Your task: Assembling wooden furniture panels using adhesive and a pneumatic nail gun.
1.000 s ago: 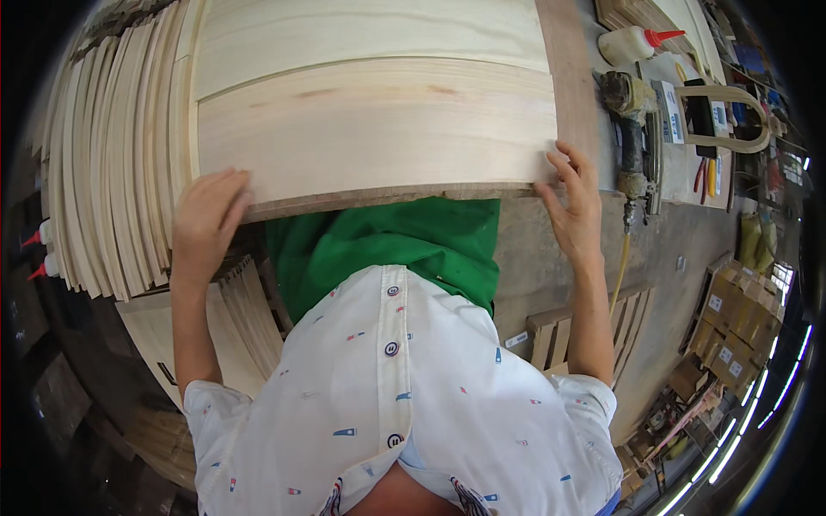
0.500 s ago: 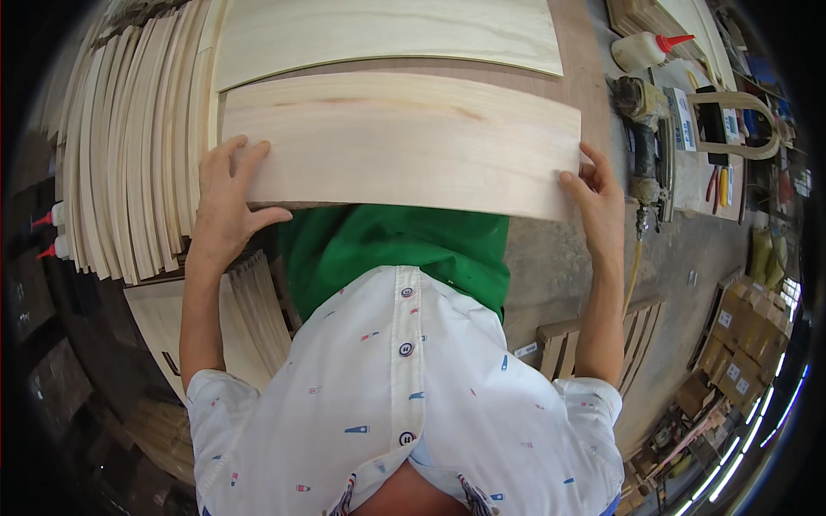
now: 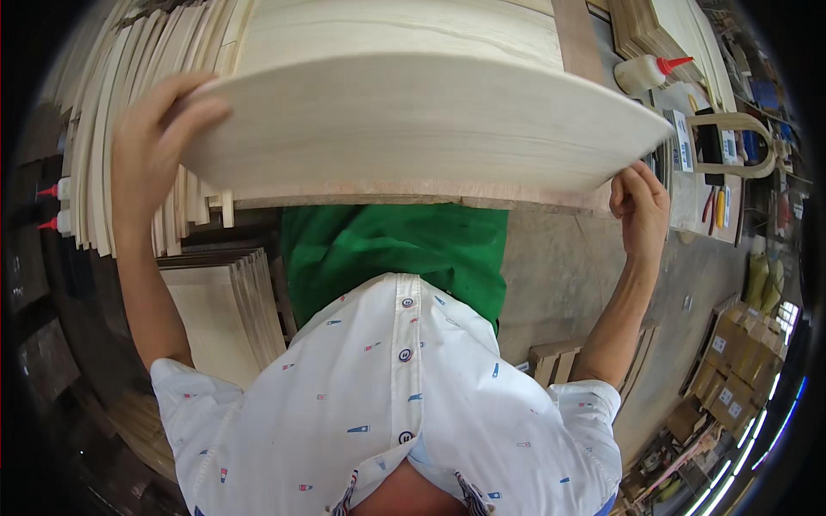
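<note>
While the pale wooden board (image 3: 413, 120) hangs lifted off the workbench (image 3: 430, 196), its long axis runs left to right across the person's front, with 1 hand at each end. That span is the relation that matters: neither hand is nearer the middle, and the board lies between them, tilted so its broad face shows. The left hand (image 3: 159, 146) is wrapped over the left end, fingers curled on top, gripping it. The right hand (image 3: 638, 206) pinches the right end from below, close to the tapering tip, also gripping.

Beneath the board, another pale sheet (image 3: 404, 34) lies flat on the bench. A row of thin wood slats (image 3: 112, 129) stands on edge just left of the left hand. A stack of boards (image 3: 224, 301) sits lower down beside the bench.

Cardboard boxes (image 3: 731, 361) stand on the floor at the right; their contents cannot be seen. A white glue bottle (image 3: 641, 73) with a red tip lies beyond the right end.
</note>
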Demonstrator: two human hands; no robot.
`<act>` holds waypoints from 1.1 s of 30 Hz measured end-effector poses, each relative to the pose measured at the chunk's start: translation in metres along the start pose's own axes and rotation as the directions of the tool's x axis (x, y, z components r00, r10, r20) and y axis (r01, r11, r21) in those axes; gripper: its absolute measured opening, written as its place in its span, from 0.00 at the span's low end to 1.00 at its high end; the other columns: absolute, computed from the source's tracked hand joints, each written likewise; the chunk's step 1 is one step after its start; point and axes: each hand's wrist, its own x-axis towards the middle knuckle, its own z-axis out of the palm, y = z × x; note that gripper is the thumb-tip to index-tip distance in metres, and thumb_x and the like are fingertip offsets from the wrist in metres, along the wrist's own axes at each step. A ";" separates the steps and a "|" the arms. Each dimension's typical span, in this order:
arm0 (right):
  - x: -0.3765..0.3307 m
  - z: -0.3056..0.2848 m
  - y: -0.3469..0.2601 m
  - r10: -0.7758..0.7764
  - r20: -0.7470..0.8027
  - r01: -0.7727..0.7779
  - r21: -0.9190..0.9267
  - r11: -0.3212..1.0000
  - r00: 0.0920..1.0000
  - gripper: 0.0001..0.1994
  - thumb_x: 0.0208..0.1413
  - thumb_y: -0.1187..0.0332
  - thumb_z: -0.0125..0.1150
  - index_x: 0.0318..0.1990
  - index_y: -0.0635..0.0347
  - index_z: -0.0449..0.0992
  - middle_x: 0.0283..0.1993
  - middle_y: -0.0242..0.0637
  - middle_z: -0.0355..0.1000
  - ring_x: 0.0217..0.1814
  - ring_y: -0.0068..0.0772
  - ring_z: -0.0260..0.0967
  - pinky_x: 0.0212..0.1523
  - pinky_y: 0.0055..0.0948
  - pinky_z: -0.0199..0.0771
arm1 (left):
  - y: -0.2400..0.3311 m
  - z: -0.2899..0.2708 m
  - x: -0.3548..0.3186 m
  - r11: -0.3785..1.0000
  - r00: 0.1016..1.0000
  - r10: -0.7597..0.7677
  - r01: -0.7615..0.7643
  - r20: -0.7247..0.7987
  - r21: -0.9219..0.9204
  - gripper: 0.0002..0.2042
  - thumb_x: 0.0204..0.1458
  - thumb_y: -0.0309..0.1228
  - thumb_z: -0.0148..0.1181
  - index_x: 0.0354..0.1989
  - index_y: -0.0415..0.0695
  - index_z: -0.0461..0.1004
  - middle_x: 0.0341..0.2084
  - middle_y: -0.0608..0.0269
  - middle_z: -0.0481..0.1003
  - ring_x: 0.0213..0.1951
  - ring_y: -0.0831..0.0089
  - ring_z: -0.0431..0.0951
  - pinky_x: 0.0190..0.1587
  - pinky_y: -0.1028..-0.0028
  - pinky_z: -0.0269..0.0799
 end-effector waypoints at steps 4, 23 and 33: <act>0.017 0.012 0.012 0.044 -0.076 -0.068 -0.352 0.933 0.996 0.10 0.58 0.67 0.57 0.36 0.66 0.79 0.19 0.23 0.62 0.19 0.15 0.53 0.21 0.19 0.52 | -0.045 0.030 0.037 0.995 0.962 -0.091 0.101 0.256 -0.026 0.18 0.50 0.40 0.65 0.41 0.37 0.78 0.34 0.54 0.79 0.37 0.63 0.78 0.45 0.71 0.71; 0.030 0.029 0.067 -0.174 -0.089 0.064 -0.692 0.719 0.981 0.13 0.54 0.71 0.59 0.44 0.70 0.77 0.34 0.40 0.76 0.34 0.27 0.71 0.38 0.28 0.72 | -0.042 0.110 -0.072 0.981 0.982 0.077 -0.105 0.175 0.162 0.37 0.36 0.44 0.72 0.60 0.50 0.70 0.66 0.47 0.57 0.67 0.39 0.50 0.67 0.49 0.48; 0.035 0.038 0.065 -0.127 -0.128 0.016 -0.639 0.769 0.984 0.12 0.53 0.70 0.60 0.42 0.70 0.76 0.29 0.38 0.74 0.30 0.27 0.68 0.34 0.28 0.70 | -0.038 0.102 -0.077 0.987 0.985 0.111 -0.125 0.130 0.102 0.34 0.38 0.45 0.72 0.57 0.49 0.72 0.64 0.47 0.57 0.66 0.40 0.50 0.65 0.49 0.49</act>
